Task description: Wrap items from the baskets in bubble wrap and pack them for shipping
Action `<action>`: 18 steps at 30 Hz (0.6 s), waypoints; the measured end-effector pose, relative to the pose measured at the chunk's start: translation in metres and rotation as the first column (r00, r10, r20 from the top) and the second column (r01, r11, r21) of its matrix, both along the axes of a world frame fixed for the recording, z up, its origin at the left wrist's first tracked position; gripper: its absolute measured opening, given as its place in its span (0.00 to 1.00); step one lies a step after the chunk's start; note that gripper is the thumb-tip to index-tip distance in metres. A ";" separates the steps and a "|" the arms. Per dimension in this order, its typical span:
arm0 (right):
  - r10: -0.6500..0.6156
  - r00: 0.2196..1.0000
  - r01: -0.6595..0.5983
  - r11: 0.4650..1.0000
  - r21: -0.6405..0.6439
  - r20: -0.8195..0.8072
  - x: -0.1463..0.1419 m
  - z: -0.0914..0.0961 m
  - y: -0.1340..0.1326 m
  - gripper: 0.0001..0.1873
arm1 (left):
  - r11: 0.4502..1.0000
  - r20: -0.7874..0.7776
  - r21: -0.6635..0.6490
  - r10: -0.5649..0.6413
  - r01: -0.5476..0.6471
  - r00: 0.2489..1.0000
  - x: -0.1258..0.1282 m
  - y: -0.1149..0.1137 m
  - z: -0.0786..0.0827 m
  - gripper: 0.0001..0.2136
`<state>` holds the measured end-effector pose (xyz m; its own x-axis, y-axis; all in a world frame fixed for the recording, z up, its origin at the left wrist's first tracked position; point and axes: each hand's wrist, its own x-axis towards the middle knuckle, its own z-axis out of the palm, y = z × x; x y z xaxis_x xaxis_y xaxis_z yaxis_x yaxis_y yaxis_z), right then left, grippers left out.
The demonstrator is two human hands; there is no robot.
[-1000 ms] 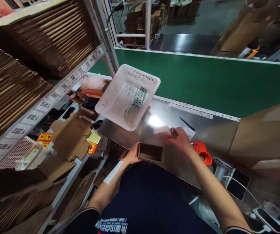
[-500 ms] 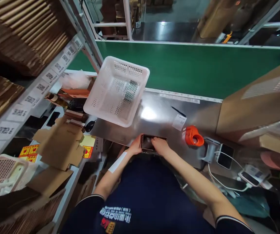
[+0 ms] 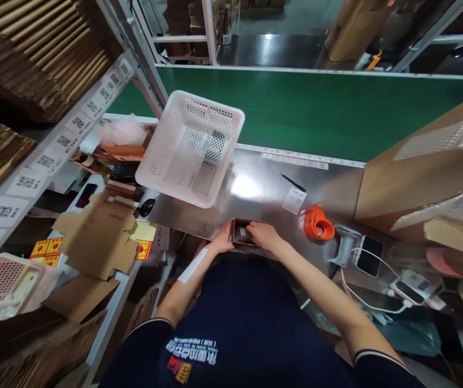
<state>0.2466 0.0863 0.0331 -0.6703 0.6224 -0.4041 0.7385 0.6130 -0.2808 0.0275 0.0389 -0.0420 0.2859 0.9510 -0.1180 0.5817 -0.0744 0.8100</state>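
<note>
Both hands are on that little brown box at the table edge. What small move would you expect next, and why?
Probably drawing the right hand out of the small open box and folding its flaps shut. The left hand steadies the box's side while right fingers reach inside, and the orange tape dispenser stands close by.
</note>
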 end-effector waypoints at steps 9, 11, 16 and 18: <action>0.013 0.997 -0.010 0.999 -0.040 0.073 -0.015 0.006 -0.007 0.19 | 0.997 -0.004 -0.024 -0.074 0.074 0.997 -0.001 -0.002 -0.003 0.42; 0.003 0.996 0.000 0.999 -0.038 0.086 -0.020 0.006 -0.009 0.18 | 0.994 -0.001 -0.006 -0.112 0.112 0.994 0.002 -0.003 -0.003 0.41; 0.011 0.996 -0.006 0.998 -0.058 0.088 -0.018 0.009 -0.017 0.16 | 0.991 -0.075 0.025 -0.129 0.132 0.989 0.010 -0.001 0.000 0.38; -0.006 0.999 0.006 1.000 -0.013 0.047 -0.010 0.015 -0.021 0.18 | 0.992 -0.111 0.023 -0.119 0.122 0.987 0.009 0.001 0.003 0.37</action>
